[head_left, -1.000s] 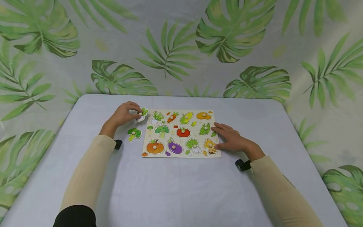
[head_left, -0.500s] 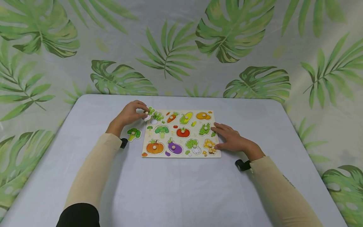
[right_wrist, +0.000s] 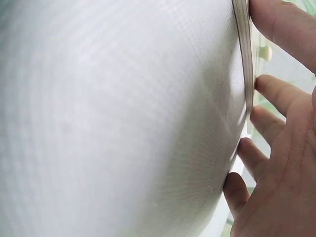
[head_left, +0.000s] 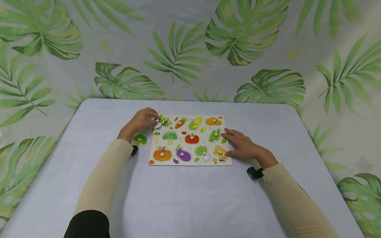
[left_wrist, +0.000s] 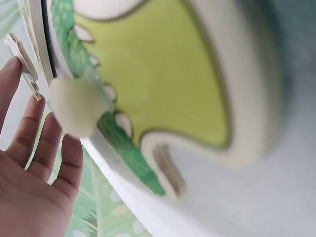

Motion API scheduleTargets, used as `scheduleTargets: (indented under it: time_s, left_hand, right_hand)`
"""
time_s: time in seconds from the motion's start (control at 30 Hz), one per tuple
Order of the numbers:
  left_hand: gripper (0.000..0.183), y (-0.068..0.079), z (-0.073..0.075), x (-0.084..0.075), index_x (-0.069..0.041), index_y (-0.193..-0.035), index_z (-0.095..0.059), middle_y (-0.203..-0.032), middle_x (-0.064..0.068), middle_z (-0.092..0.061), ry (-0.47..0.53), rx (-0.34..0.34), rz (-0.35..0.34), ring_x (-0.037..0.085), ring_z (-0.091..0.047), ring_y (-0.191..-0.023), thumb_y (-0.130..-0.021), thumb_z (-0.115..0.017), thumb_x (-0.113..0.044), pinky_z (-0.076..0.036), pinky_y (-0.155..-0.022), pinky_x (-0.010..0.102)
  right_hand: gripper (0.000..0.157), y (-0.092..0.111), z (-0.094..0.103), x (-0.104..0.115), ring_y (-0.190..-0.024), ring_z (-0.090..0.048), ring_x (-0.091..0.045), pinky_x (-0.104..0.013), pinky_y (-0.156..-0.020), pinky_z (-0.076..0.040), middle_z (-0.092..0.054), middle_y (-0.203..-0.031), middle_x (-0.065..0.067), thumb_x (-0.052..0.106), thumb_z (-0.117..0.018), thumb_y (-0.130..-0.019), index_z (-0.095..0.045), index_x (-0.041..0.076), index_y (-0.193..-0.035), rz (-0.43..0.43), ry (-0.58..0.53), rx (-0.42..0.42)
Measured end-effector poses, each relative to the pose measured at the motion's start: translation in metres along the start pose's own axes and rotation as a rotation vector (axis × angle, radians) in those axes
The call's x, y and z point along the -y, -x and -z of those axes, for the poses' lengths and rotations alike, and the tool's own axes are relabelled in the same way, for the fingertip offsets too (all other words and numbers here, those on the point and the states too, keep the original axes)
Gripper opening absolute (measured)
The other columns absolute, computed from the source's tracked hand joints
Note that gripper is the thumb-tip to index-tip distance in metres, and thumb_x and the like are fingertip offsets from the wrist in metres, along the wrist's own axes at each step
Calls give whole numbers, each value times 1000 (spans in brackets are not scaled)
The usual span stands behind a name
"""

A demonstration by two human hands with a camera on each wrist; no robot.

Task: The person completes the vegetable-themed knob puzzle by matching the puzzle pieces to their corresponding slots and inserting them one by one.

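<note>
My left hand pinches a turnip puzzle piece by its knob. The piece is over the upper left corner of the puzzle board, partly covering the printed turnip spot. In the left wrist view, thumb and fingers meet at the thin piece, seen edge-on and tilted. Left of the board lies a broccoli piece with a knob, looming large in the left wrist view. At the board's right edge rests my right hand, fingers spread and fairly straight. The right wrist view has those fingertips touching the edge and the cloth.
Knobbed pieces sit in the board, among them a pumpkin, an eggplant and a tomato. The printed broccoli spot shows no knob. White cloth covers the table, and a leaf-patterned curtain hangs behind.
My left hand has moved right with the turnip piece, from beside the board to over its upper left corner. The right hand has stayed in place.
</note>
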State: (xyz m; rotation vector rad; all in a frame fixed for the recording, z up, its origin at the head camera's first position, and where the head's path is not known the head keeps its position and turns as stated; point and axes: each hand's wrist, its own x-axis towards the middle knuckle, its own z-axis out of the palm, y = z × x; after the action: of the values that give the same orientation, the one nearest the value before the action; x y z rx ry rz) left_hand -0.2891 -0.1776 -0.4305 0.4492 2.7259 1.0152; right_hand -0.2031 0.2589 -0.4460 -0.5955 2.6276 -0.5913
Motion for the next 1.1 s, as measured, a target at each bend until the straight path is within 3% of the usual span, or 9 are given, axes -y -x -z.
scheduleTargets:
  time_s: [0.37, 0.8, 1.1]
  left_hand:
    - [25, -10, -10, -5, 0, -113, -73, -134, 22, -57, -47, 20, -72, 40, -49, -131, -90, -69, -10, -37, -116, 54]
    - [22, -7, -14, -11, -2, -109, -75, -133, 20, -59, -111, 31, -47, 39, -51, -129, -90, -70, -11, -41, -112, 54]
    - [22, -11, -17, -8, -4, -109, -76, -132, 20, -59, -167, 26, -102, 39, -52, -125, -90, -71, -13, -39, -112, 55]
  right_hand:
    - [82, 2, 0, -1, -152, -12, -44, -75, -114, -17, -17, -167, -13, 38, -74, -87, -34, 14, -155, 10, -1, -9]
    - [81, 0, -1, -1, -153, -12, -43, -74, -114, -17, -17, -167, -12, 40, -73, -88, -34, 15, -155, 24, -6, -11]
    - [82, 1, -1, -2, -153, -11, -42, -73, -116, -16, -15, -168, -10, 39, -73, -88, -32, 16, -156, 3, 8, -4]
